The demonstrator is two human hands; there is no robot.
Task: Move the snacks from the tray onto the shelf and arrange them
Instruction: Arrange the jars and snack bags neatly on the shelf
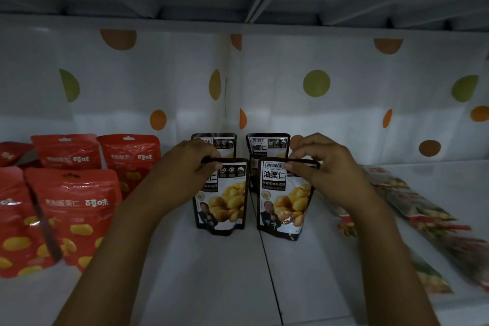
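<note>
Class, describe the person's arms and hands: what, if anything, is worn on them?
Both are bare. The left hand and right hand show no gloves, rings or watch, and no sleeve is in view. The dim light may hide small details.

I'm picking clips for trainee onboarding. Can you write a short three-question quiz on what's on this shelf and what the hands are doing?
1. True or false: the left hand pinches the top edge of the front left pouch, and the right hand pinches the top edge of the front right pouch.
2. The red pouches stand: A) left of the hands, B) right of the hands, C) behind the front pair.
3. Fill in: behind the front pair stand ___ more black-and-white pouches.

Key: 1 true; 2 A; 3 two, the rear left pouch and the rear right pouch.
</note>
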